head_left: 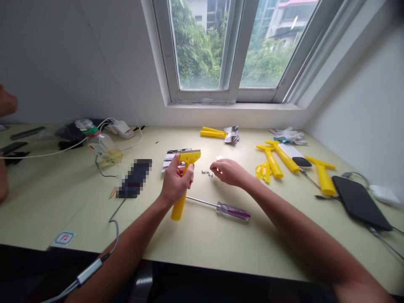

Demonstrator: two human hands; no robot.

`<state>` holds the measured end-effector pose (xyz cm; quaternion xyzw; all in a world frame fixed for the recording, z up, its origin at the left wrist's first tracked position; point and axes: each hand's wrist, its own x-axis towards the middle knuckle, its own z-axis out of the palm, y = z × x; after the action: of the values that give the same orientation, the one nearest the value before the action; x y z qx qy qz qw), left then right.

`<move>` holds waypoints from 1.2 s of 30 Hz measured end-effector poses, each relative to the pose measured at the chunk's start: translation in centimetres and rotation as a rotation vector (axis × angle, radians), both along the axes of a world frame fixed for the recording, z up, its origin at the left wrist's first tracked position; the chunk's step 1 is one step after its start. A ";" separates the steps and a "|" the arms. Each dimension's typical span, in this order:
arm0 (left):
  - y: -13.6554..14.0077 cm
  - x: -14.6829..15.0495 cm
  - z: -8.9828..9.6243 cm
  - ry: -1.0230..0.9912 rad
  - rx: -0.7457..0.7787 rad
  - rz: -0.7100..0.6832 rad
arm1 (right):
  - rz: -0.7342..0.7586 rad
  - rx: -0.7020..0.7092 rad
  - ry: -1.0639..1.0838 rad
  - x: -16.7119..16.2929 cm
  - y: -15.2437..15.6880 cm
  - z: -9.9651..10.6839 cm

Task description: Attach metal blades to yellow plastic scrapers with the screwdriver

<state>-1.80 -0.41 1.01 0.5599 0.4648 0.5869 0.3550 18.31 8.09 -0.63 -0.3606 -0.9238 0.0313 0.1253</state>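
Observation:
My left hand [173, 182] is wrapped round a yellow scraper [179, 207], whose wide head with a metal edge points up and away. To its right, my right hand [229, 171] hovers low over the table with thumb and fingertips pinched together. Whatever lies between those fingertips is too small to make out. Several tiny screws [206, 172] are scattered just left of that pinch. A screwdriver [233, 211] with a clear and purple handle rests in front of both hands, its shaft pointing at the scraper. Behind my left hand lies a printed black-and-white packet [170, 156], partly covered.
At the right are yellow scrapers [274, 162], small yellow pieces [263, 172], a white device [292, 155] and a black phone [361, 202]. Yellow handles [213, 133] lie near the window. A bottle [105, 147], cables and a co-worker's hand [6, 102] are on the left.

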 end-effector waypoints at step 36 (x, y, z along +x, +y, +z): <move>-1.1 0.9 0.4 -0.248 -0.142 -0.320 | 0.094 0.038 0.501 -1.0 -4.2 5.8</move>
<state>-0.87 -1.46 1.39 0.5236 0.3631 0.5532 0.5366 17.35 3.84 5.19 -0.2956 -0.8802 0.1083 0.3553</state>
